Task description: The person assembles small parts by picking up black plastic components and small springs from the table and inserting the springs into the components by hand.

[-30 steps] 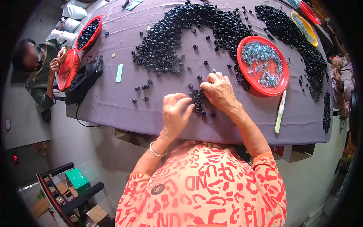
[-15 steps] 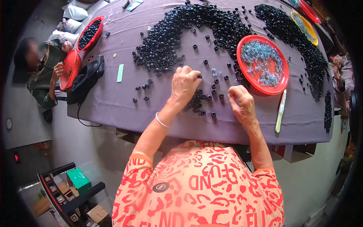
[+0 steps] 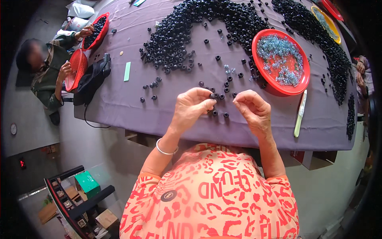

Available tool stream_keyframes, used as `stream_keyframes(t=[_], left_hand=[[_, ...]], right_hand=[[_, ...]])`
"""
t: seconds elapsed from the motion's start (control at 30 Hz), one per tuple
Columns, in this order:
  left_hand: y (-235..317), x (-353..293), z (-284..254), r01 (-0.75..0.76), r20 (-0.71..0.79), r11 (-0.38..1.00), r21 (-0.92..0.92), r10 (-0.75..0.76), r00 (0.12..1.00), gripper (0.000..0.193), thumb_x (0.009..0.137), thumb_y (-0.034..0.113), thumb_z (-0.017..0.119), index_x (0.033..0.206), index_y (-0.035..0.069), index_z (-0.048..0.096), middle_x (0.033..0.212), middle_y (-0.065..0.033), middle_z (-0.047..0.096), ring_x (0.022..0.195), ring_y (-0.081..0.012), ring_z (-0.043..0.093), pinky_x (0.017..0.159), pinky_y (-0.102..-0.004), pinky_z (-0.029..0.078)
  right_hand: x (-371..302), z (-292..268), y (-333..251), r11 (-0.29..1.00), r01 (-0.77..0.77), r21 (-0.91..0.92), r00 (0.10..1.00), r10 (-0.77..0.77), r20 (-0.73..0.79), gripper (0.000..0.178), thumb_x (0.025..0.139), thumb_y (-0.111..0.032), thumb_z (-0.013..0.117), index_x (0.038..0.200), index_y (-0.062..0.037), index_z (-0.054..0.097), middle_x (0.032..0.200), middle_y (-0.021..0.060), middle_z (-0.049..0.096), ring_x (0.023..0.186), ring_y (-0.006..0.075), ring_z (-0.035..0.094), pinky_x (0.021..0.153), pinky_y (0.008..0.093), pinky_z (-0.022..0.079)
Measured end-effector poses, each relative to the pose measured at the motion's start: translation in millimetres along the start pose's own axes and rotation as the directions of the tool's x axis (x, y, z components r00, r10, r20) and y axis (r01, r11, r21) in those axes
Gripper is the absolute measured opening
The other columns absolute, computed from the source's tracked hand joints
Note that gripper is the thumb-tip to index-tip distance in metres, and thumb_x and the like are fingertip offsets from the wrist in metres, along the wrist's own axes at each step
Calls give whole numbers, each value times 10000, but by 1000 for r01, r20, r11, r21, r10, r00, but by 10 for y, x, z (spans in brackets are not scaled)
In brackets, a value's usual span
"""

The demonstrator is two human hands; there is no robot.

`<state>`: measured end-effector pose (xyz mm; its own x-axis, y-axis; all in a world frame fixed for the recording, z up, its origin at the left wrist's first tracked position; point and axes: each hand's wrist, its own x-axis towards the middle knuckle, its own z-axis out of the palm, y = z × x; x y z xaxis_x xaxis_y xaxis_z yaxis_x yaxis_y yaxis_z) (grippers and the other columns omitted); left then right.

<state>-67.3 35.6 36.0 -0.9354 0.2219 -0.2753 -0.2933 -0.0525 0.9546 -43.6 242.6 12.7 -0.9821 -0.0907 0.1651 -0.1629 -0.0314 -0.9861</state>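
My left hand [image 3: 191,108] pinches a small black ring-shaped piece [image 3: 213,96] between thumb and fingertips, above the near part of the table. Facing it, my right hand [image 3: 254,111] has thumb and forefinger pressed together; anything between them is too small to make out. Several loose black pieces [image 3: 226,115] lie around and beneath the fingertips. A few tiny clear pieces [image 3: 227,69] rest just beyond. To the right of my right hand, a red round tray [image 3: 256,59] holds many small clear bits [image 3: 274,47].
A big heap of black pieces [image 3: 171,49] curves across the purple-grey cloth [image 3: 167,113]. Another dark heap [image 3: 318,44] runs along the right. A green-handled tool [image 3: 298,124] lies near the tray, a pale green strip [image 3: 127,71] at left. A co-worker [image 3: 47,71] reaches into a red basket [image 3: 104,30].
Both my hands have drawn nearer to me and closer together; the left has brought a black piece back from the heap's edge. The co-worker's one hand has moved onto the far red basket.
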Motion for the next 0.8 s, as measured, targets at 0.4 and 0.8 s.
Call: stream_keyframes(t=[0.4,0.8], left_hand=[[-240,-249,36,59,81,986,-155,-47,996,193,808,3,678,996,-8,637,893,-70,667,762,-93,617,613,-211,503],[-266,-404,72,81,140,976,-203,-53,989,196,816,33,679,999,-22,633,884,-79,661,731,-123,617,627,-243,515]], right_hand=[[-207,322,59,993,86,79,993,-91,73,165,797,124,591,915,7,588,989,97,580,928,154,555,816,258,452],[-311,317,-88,990,123,69,992,-125,27,173,786,117,603,903,-9,588,955,97,592,896,145,560,792,246,450]])
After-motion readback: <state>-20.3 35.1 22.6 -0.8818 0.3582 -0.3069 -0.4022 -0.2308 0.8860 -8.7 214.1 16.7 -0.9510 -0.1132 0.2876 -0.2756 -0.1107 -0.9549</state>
